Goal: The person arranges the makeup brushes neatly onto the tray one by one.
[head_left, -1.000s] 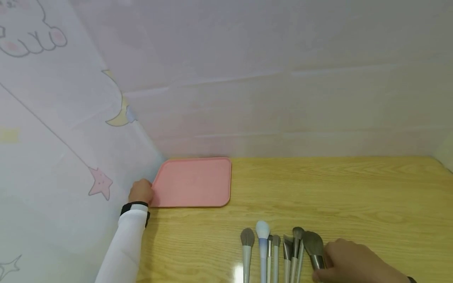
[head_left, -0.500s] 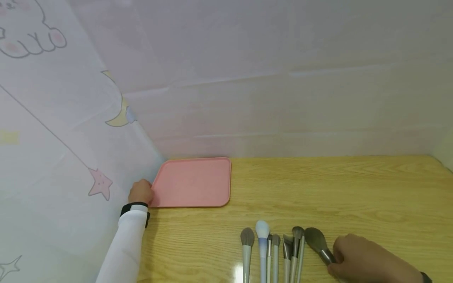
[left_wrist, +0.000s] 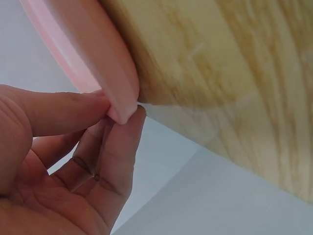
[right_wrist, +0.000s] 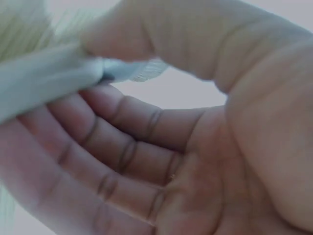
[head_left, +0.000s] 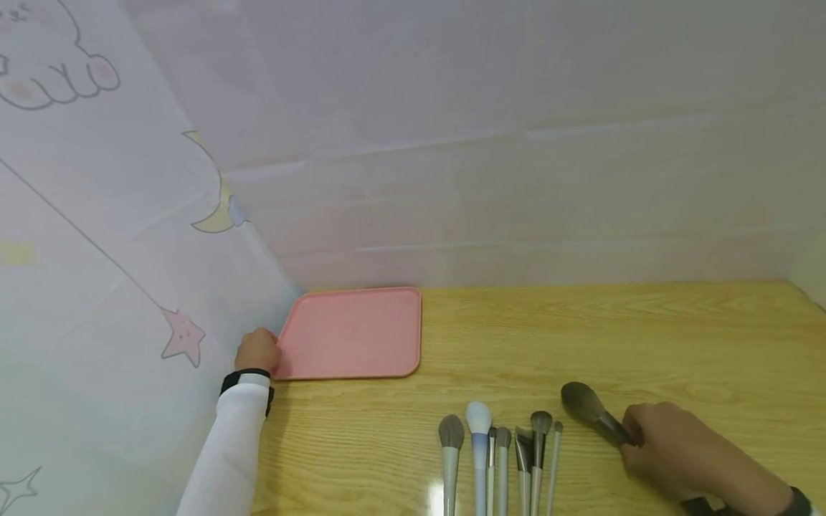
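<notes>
At the left wall my left hand [head_left: 257, 350] pinches the near-left edge of a pink tray [head_left: 351, 333] lying on the table. The left wrist view shows the tray's rim [left_wrist: 100, 54] between thumb and fingertips. My right hand [head_left: 684, 448] holds a large makeup brush [head_left: 584, 403] with dark bristles, its head slanting toward the upper left. In the right wrist view, the brush's pale handle [right_wrist: 49, 76] lies between thumb and fingers. Left of this hand, several makeup brushes lie in a row, among them a white-headed brush [head_left: 479, 421] and a thin brush [head_left: 554, 459].
The wood-grain table [head_left: 619, 330] carries everything. A pale printed sheet [head_left: 452, 179] rises along its back edge, and another patterned wall [head_left: 129, 287] stands close at the left. The lower ends of the row of brushes are cut off by the frame.
My right hand has moved right and farther from me with the dark brush, which now slants away from the row. The thin brush's head now shows. My left hand and the tray stay put.
</notes>
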A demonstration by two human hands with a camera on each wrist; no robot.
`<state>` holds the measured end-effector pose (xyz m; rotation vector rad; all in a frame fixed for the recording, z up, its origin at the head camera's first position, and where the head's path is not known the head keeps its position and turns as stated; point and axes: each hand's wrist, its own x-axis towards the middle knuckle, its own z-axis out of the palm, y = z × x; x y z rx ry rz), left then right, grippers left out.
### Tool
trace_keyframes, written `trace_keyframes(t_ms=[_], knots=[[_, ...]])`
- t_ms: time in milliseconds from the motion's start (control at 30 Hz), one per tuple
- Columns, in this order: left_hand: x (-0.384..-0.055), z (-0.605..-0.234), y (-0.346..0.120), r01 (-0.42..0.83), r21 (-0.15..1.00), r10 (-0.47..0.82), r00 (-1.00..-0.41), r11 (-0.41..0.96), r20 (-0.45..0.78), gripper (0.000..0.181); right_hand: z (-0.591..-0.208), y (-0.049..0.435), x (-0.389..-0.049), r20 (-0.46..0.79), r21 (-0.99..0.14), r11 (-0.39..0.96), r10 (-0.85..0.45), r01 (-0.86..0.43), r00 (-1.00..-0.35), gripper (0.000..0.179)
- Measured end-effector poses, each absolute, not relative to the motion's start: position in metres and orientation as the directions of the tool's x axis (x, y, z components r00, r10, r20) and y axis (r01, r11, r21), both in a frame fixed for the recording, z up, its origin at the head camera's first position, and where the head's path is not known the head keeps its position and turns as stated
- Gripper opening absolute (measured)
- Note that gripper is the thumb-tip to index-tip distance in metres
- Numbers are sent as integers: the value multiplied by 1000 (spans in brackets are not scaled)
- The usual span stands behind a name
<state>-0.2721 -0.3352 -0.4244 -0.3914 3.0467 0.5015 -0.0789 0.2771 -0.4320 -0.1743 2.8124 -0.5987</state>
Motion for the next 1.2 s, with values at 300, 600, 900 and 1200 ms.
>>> trace_keyframes(t_ms=[300, 600, 900, 1200], knots=[[-269, -423, -337, -238, 309, -225, -971, 921, -79, 24, -428, 286, -90, -161, -373, 927, -101, -34, -982, 17], [-264, -420, -326, -167, 342, -151, -986, 925, -74, 21, -421, 296, -96, -98, -383, 924, -37, 3, -994, 28], [-261, -419, -307, -61, 299, -55, -998, 952, -29, 20, -417, 304, -98, -40, -392, 920, -7, 9, -999, 35], [-261, -425, -290, -40, 341, -33, -999, 939, -27, 31, -417, 309, -100, -22, -390, 921, 4, 12, -1000, 40]])
